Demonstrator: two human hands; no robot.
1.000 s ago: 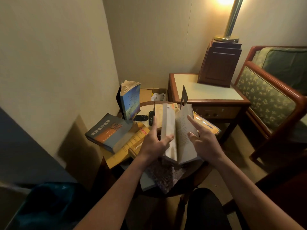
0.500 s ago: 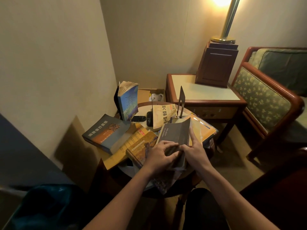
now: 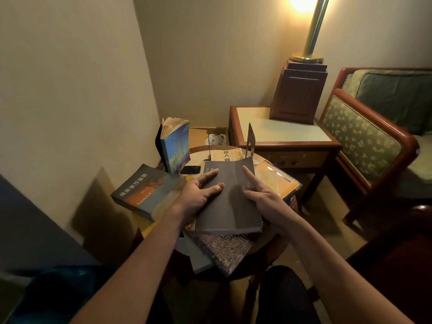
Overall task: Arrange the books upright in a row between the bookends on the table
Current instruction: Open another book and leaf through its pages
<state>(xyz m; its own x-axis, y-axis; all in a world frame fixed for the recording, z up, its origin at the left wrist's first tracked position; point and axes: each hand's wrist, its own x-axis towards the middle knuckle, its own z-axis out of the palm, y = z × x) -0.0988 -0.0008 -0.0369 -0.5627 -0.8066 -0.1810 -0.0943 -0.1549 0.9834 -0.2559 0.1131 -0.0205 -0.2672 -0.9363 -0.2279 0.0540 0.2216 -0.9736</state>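
Observation:
A grey book [image 3: 230,206] lies flat and closed on top of the pile on the small round table [image 3: 198,148]. My left hand [image 3: 198,195] rests on its left half with the fingers spread. My right hand [image 3: 259,195] touches the cover with a straight index finger near the spine fold. A blue book [image 3: 176,146] stands upright against the left dark bookend [image 3: 159,146]. The right bookend [image 3: 250,139] is a thin metal plate standing alone. Other books lie flat: a blue-orange one [image 3: 147,190], a yellow one [image 3: 228,155], an orange one [image 3: 277,181] and a purple one [image 3: 226,251].
A black phone [image 3: 190,170] lies beside the blue book. Behind the round table stands a wooden side table [image 3: 280,134] carrying a lamp base [image 3: 299,94]. An upholstered armchair [image 3: 364,136] fills the right side. The wall is close on the left.
The grey book, held open and upright a second ago, has been closed and laid flat on the pile. Both hands now lie on its cover.

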